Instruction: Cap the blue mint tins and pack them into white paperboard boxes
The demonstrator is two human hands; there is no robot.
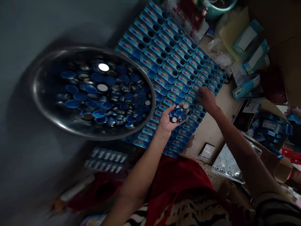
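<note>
My left hand (169,120) is palm up, cupped around a handful of small round tins with blue lids (178,113). It hovers over a big grid of blue card packs (164,53), each with a round hole; some holes hold a blue tin, others are dark and empty. My right hand (207,99) reaches to the packs at the grid's right edge, fingertips pressing down there; whether it pinches a tin is hidden. A large steel bowl (47,103) full of blue-lidded and silver tins stands to the left.
Light blue cartons (249,37) and plastic bags lie at the upper right. An open cardboard box (270,128) with blue packs sits on the right, a clear bag (227,163) below it. More packs (105,158) lie under the bowl. A red cloth (174,179) covers my lap.
</note>
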